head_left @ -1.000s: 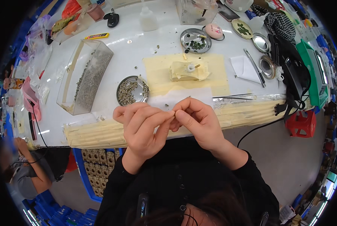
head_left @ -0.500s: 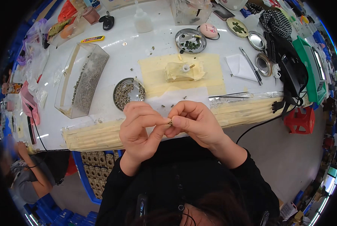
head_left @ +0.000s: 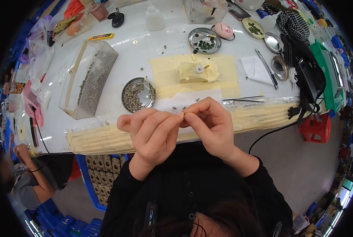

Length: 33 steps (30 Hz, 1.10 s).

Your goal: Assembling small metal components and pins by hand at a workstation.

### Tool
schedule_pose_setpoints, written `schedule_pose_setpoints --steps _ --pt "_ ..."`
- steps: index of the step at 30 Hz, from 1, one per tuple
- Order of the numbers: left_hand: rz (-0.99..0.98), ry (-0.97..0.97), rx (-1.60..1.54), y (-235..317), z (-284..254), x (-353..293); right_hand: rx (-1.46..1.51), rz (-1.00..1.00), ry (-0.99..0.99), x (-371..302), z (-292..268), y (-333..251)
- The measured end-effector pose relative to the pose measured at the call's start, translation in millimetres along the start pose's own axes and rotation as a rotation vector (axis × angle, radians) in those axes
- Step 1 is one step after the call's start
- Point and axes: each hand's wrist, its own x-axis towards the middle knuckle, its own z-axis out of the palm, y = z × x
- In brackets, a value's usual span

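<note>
Over the table's near edge, my left hand (head_left: 154, 136) and my right hand (head_left: 212, 126) meet fingertip to fingertip, both closed in a pinch. A small metal part is between the fingertips; they almost wholly cover it now. Just beyond my hands, several similar small parts (head_left: 184, 107) lie on a sheet of white paper (head_left: 166, 103). Past my left hand stands a round metal dish (head_left: 146, 94) holding a heap of small metal parts (head_left: 131, 97). Farther off, a block wrapped in yellow tape (head_left: 186, 75) carries a small white cup (head_left: 200, 69) with a stick in it.
A clear bin (head_left: 71, 96) of small grey parts stands at the left. Another metal dish (head_left: 191, 39) holds dark green pieces. Tweezers (head_left: 243, 99) and a pen (head_left: 265, 65) lie at the right. Rolled yellow padding (head_left: 101, 141) lines the near edge, with a blue crate (head_left: 90, 185) below.
Both hands have risen slightly and moved right together, still pinched. My left fingers have rolled forward, and the small metal part, visible before, is now mostly hidden. The whole view has shifted a little.
</note>
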Motion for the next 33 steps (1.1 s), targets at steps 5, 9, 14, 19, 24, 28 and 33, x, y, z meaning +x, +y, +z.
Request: schedule_pose_setpoints --steps 5,9,14,19,24,28,33 --pt "-0.305 -0.066 -0.642 -8 1 -5 0.405 0.37 -0.114 1 -8 -5" --pt "-0.362 -0.079 -0.765 -9 1 -5 0.478 0.415 -0.144 1 -10 -6" --pt "0.042 0.019 0.082 -1 0 -1 0.363 0.283 0.01 2 -3 -5" --pt "0.032 0.032 0.113 1 2 -2 0.012 -0.055 0.015 -1 0 4" --pt "-0.11 -0.007 -0.322 -10 2 -1 0.389 0.358 -0.076 4 -11 -3" --pt "-0.249 -0.085 -0.71 -15 1 -2 0.468 0.488 -0.163 5 -14 -9" --pt "-0.115 -0.085 -0.356 -14 -6 -1 0.312 0.296 -0.088 0 -7 -9"
